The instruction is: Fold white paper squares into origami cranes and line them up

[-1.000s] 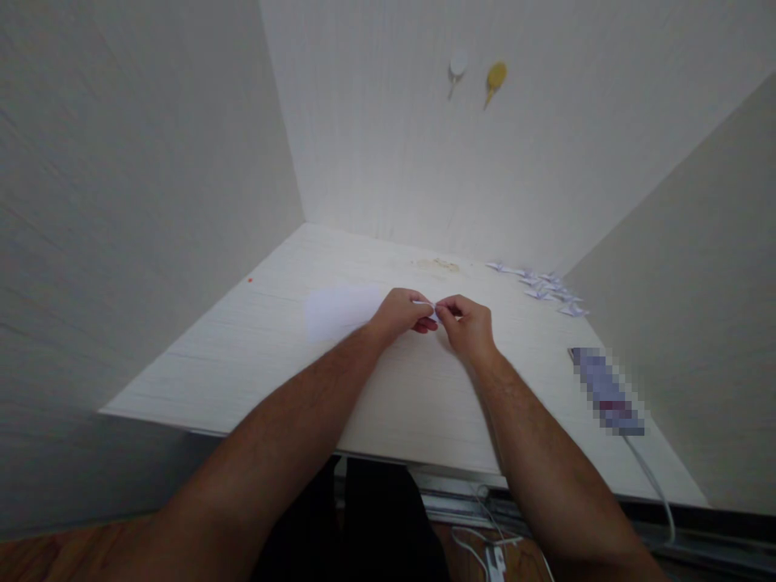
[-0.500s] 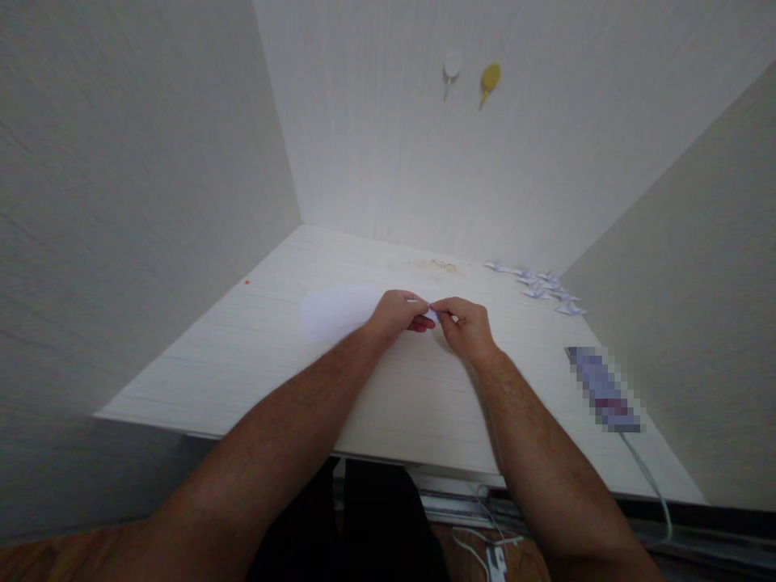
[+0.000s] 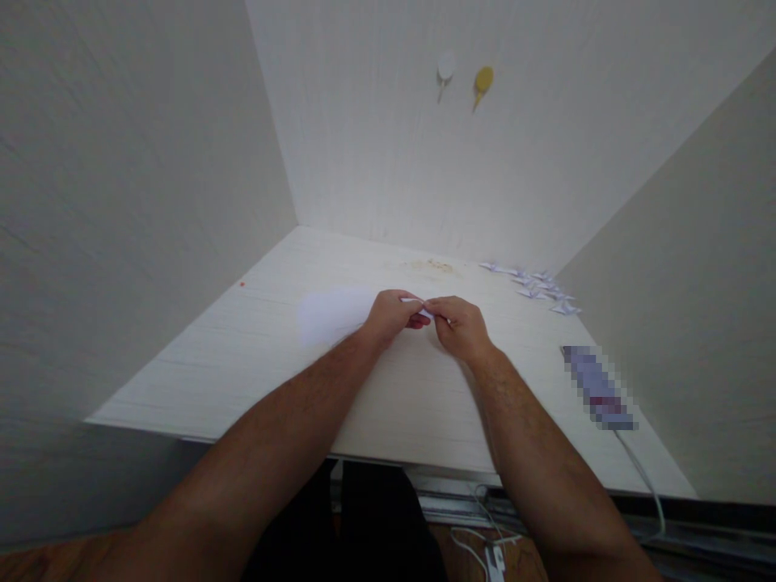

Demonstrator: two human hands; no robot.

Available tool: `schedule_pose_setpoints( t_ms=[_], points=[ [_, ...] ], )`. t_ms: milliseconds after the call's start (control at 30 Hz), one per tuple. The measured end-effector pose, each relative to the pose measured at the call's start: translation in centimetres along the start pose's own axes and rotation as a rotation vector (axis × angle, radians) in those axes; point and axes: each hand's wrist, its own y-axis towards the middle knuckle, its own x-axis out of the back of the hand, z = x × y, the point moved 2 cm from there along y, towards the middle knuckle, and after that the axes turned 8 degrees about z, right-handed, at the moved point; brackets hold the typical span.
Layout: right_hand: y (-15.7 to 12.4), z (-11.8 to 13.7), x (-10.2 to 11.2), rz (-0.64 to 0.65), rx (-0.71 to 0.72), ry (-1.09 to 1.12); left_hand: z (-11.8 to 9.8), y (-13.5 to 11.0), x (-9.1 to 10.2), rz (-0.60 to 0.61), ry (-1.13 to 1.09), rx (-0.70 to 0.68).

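My left hand [image 3: 393, 314] and my right hand [image 3: 461, 326] meet fingertip to fingertip over the middle of the pale wooden desk [image 3: 255, 356]. Both pinch a small folded piece of white paper [image 3: 423, 307], of which only a sliver shows between the fingers. Just left of my left hand a white sheet of paper [image 3: 331, 315] lies flat on the desk.
Several small folded paper pieces [image 3: 539, 288] lie in a row at the desk's far right. A pixelated flat object [image 3: 597, 388] with a cable sits near the right edge. Walls close the desk in on three sides; two hooks [image 3: 466, 79] hang on the back wall.
Both hands stay pinched on the small paper with only slight finger shifts; the view has drifted a little.
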Motion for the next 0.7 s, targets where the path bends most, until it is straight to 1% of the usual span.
schedule_pose_setpoints(
  t_ms=[167,233,300,367,433,500,533,600,700],
  points=[
    [0.26,0.30,0.19,0.087,-0.019,-0.079,-0.02,0.03,0.29,0.007,-0.037,-0.009],
    [0.25,0.33,0.16,0.095,-0.022,-0.046,-0.10,0.02,0.45,0.013,-0.064,-0.014],
    [0.21,0.26,0.07,0.071,-0.060,0.061,-0.18,0.02,0.58,0.020,-0.093,-0.019],
    [0.20,0.04,-0.05,0.007,-0.178,0.243,-0.20,0.01,0.57,0.041,-0.115,-0.012],
    [0.23,-0.25,-0.21,-0.073,-0.356,0.442,-0.18,-0.04,0.41,0.083,-0.113,0.002],
    [0.32,-0.41,-0.37,-0.120,-0.518,0.576,-0.17,-0.10,0.19,0.114,-0.080,0.007],
    [0.38,-0.43,-0.42,-0.133,-0.571,0.622,-0.16,-0.12,0.09,0.122,-0.061,0.006],
    [0.48,-0.45,-0.54,-0.136,-0.639,0.696,-0.13,-0.14,-0.03,0.123,-0.033,0.001],
    [0.44,-0.63,-0.80,-0.107,-0.672,0.751,-0.06,-0.11,-0.02,0.109,-0.001,-0.013]
  ],
)
